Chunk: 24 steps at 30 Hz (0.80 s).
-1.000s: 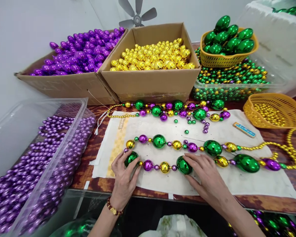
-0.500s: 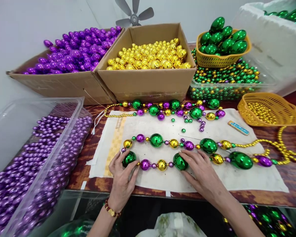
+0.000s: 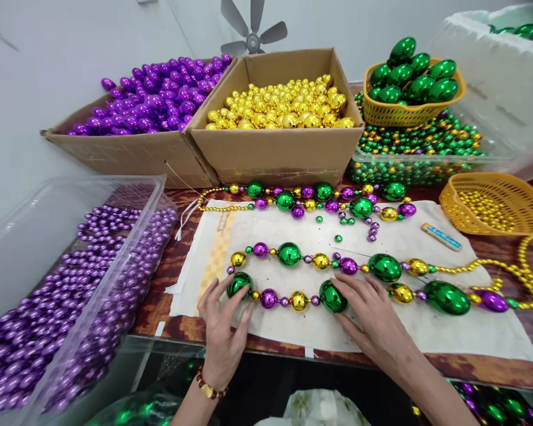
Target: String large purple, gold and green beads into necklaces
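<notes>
A bead strand (image 3: 298, 301) of shiny green, purple and gold beads lies in a loop on the white cloth (image 3: 288, 331). My left hand (image 3: 224, 322) has its fingers curled over a large green bead (image 3: 240, 286) at the loop's left end, thumb lower down. Around another large green bead (image 3: 333, 296) on the near side closes my right hand (image 3: 375, 313), hiding the part of the strand under it. Farther right, the strand runs into small gold beads (image 3: 471, 264). A second strand (image 3: 285, 200) lies behind, with loose small green and purple beads between.
Cardboard boxes of purple beads (image 3: 155, 106) and gold beads (image 3: 284, 109) stand behind. At left is a clear tub (image 3: 157, 201) of small purple beads. Yellow baskets (image 3: 528, 204) and a blue-labelled cutter-like piece (image 3: 442, 235) are at right. The table edge is close in front.
The whole view has shifted, so everything appears slightly farther right and lower. Both hands stay at the same green beads, and the strand's layout looks unchanged.
</notes>
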Each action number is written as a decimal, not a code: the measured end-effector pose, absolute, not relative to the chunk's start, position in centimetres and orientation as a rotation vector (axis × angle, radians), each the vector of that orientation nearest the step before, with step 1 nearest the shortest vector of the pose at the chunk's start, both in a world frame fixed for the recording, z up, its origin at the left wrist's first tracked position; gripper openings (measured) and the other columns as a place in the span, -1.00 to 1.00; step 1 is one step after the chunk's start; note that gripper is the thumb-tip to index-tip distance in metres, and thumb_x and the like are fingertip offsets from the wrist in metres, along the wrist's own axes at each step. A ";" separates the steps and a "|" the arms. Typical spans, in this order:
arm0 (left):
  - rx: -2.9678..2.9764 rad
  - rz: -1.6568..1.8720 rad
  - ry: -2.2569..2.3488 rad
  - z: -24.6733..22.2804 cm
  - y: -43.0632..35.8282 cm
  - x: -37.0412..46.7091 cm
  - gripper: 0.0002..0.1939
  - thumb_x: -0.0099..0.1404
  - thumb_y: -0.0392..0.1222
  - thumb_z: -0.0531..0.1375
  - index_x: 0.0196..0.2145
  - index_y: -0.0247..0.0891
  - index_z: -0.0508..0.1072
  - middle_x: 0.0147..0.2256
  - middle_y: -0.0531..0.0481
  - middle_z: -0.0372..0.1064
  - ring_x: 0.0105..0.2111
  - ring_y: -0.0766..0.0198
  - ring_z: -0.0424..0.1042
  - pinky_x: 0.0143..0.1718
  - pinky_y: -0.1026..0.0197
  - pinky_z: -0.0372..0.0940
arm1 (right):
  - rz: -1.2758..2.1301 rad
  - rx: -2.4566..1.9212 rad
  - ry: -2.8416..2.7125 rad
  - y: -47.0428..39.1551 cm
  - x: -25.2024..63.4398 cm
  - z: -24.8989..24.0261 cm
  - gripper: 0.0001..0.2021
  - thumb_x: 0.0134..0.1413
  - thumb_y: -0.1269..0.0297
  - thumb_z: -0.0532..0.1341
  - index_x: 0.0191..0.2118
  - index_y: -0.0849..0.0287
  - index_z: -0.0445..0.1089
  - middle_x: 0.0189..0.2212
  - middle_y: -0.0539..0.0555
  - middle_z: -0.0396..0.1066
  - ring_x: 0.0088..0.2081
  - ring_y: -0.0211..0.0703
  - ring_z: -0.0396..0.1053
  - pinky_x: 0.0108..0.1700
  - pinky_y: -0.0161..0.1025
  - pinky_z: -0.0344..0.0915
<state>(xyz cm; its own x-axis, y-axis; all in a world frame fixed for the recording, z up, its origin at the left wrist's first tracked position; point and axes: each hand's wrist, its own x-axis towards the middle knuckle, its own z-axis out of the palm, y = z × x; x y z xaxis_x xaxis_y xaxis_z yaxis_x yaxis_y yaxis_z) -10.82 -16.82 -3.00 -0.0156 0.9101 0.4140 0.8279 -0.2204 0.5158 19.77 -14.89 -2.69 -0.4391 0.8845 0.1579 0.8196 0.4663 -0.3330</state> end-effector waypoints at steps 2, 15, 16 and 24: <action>1.915 1.158 1.984 -2.7 -16.7 -11.4 -0.59 0.27 -0.23 0.19 0.09 -0.07 0.35 0.14 -0.12 0.18 0.21 -0.02 0.10 0.23 -0.14 0.00 | 0.279 -1.443 -2.405 -15.0 19.8 -2.7 -0.52 0.20 0.28 0.14 0.22 0.11 0.11 0.18 0.19 0.22 0.18 0.03 0.17 0.21 0.17 -0.01; 1.476 0.998 2.045 -3.6 -15.7 -12.3 -0.41 0.26 0.04 0.18 0.21 -0.07 0.19 0.06 -0.13 0.28 0.10 0.04 0.25 0.18 -0.10 0.10 | 0.209 -1.393 -2.463 -15.0 19.4 -3.5 -0.50 0.18 0.19 0.18 0.21 0.12 0.13 0.12 0.17 0.31 0.10 0.02 0.26 0.16 0.12 0.01; 1.477 0.998 2.032 -3.6 -15.6 -12.3 -0.42 0.26 0.04 0.18 0.20 -0.07 0.19 0.07 -0.14 0.28 0.10 0.04 0.26 0.18 -0.10 0.09 | 0.207 -1.386 -2.468 -15.0 19.4 -3.5 -0.50 0.18 0.19 0.18 0.21 0.12 0.13 0.11 0.17 0.31 0.10 0.02 0.26 0.16 0.12 0.01; 1.482 1.048 1.910 -3.7 -16.0 -12.8 -0.45 0.29 -0.02 0.16 0.20 -0.10 0.21 0.10 -0.17 0.27 0.10 0.07 0.28 0.15 -0.05 0.15 | 0.217 -1.385 -2.476 -14.8 19.4 -3.4 -0.48 0.17 0.19 0.17 0.23 0.13 0.11 0.12 0.20 0.30 0.10 0.07 0.27 0.17 0.16 -0.01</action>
